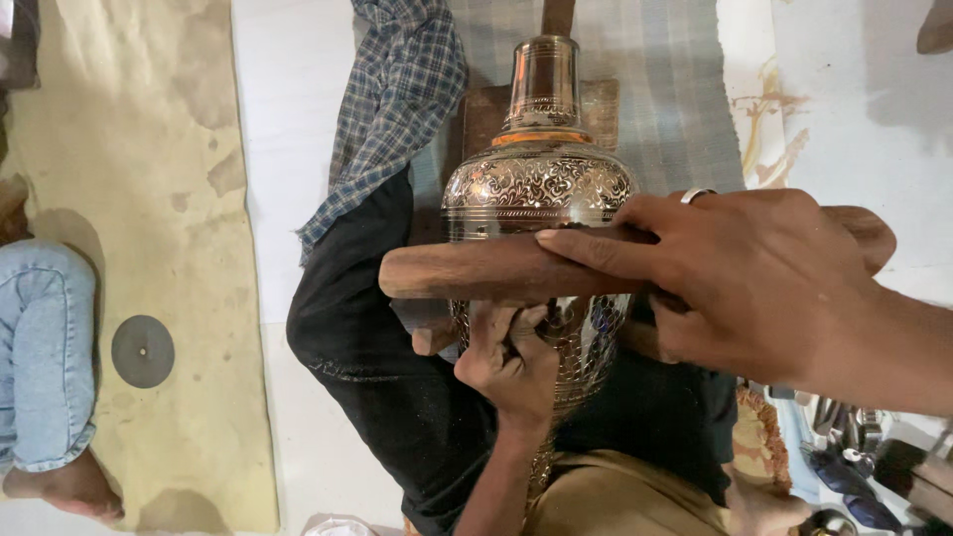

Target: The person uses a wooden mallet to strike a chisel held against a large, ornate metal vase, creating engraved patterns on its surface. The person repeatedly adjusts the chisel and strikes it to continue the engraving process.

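Clearly we have the vase [541, 184] lying across our lap, neck pointing away from us, its body resting on our dark trousers [377, 337] so it cannot roll while we work its surface. Our right hand [754, 288] is closed around a wooden mallet [496, 268], fingers wrapped over the shaft, and the wood lies across the engraved belly of the vase, touching or just above it; we cannot tell which. Our left hand [506, 362] is curled tight below the mallet, pressed against the lower part of the vase; it seems to pinch a small tool against the metal, though the tool itself is hidden by the fingers. Under the neck sits a wooden block [476, 114], apparently propping that end up. A checked cloth [397, 99] is draped beside the vase over our leg. Off to the left, well apart, a round grey disc [142, 350] lies on a stained mat [119, 149], near another person's jeans-clad leg [40, 357].
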